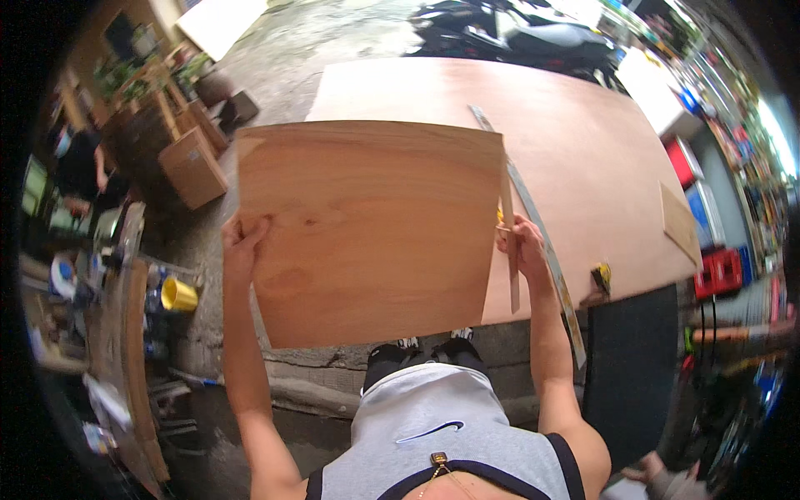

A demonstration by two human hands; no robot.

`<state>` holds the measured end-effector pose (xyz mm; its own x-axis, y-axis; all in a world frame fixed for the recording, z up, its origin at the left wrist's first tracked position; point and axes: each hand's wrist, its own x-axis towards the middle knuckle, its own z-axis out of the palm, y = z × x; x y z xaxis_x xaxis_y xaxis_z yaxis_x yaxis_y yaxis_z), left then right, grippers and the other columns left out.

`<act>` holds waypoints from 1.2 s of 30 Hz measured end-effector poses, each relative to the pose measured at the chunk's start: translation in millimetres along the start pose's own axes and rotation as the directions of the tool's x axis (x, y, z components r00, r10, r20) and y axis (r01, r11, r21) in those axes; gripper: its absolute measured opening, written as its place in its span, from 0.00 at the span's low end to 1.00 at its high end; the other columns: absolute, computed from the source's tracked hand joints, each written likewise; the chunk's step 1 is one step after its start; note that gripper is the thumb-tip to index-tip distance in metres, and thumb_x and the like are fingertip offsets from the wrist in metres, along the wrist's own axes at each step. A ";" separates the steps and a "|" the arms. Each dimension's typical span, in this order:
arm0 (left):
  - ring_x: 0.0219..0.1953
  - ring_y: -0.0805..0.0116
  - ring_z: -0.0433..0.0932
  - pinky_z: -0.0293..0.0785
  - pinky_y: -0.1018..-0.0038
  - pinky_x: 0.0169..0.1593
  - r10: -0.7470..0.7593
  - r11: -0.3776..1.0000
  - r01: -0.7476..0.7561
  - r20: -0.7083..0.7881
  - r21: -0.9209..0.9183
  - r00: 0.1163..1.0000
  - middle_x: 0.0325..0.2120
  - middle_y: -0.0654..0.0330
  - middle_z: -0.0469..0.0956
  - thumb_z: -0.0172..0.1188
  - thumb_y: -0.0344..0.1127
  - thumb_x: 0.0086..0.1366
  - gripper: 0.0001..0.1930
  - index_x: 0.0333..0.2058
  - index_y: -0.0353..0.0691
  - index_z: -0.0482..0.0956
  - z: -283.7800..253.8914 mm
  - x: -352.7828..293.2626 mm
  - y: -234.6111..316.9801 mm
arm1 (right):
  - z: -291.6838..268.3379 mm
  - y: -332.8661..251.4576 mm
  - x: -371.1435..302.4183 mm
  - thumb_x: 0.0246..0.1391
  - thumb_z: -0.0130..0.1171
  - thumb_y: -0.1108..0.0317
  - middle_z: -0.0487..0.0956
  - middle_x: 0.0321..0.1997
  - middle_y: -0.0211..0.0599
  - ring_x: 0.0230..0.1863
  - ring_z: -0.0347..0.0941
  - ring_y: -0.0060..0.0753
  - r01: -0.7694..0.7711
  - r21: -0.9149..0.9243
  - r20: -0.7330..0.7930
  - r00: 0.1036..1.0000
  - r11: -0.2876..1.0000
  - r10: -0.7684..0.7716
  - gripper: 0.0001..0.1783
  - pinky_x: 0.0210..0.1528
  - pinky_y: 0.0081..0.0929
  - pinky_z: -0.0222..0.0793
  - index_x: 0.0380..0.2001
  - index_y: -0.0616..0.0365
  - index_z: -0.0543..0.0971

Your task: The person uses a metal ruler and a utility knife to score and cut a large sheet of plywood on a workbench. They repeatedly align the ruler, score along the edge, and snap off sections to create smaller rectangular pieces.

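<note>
Plywood panel is hanging in front of me above the big sheet; my left hand is gripping its left edge, my right hand pinching the right edge. It's looking thin, light, stiff, likely splintery at corners.

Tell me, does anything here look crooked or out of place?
The long metal ruler lies slantwise across the big sheet, its near end jutting past the edge. The panel, held by the left hand and right hand, looks undamaged.
</note>
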<state>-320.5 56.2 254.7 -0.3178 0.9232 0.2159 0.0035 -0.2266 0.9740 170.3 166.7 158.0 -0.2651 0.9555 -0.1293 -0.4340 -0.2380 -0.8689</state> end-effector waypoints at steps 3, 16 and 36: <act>0.41 0.71 0.79 0.76 0.75 0.45 0.025 0.996 -0.019 0.066 -0.092 0.997 0.40 0.57 0.81 0.63 0.25 0.60 0.17 0.48 0.30 0.75 0.8 14.0 -2.7 | 1.3 -14.0 -13.8 0.58 0.46 0.66 0.70 0.25 0.26 0.18 0.63 0.20 0.012 0.173 0.115 0.993 0.985 -0.033 0.14 0.21 0.20 0.62 0.43 0.61 0.73; 0.29 0.85 0.66 0.65 0.80 0.29 -0.077 0.952 0.073 0.001 0.297 0.997 0.25 0.75 0.71 0.68 0.28 0.56 0.06 0.32 0.35 0.81 -45.7 -81.4 76.1 | -72.3 40.5 -110.2 0.63 0.50 0.52 0.64 0.14 0.21 0.12 0.58 0.14 -0.019 -0.406 -0.415 0.895 0.914 -0.165 0.18 0.13 0.16 0.53 0.38 0.55 0.77; 0.45 0.69 0.74 0.67 0.71 0.49 0.142 0.950 0.064 -0.607 0.306 0.782 0.39 0.62 0.79 0.68 0.38 0.59 0.16 0.42 0.35 0.79 -231.2 -360.4 73.0 | 140.9 104.6 -159.4 0.61 0.56 0.64 0.78 0.50 0.43 0.50 0.75 0.34 0.380 -0.641 0.157 0.916 0.667 -0.370 0.20 0.53 0.30 0.71 0.55 0.57 0.75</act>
<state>-424.9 -364.8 232.1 -0.8233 0.5015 0.2659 0.2728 -0.0613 0.9601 45.8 -35.1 155.0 -0.2174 0.9356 0.2783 0.1614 0.3156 -0.9351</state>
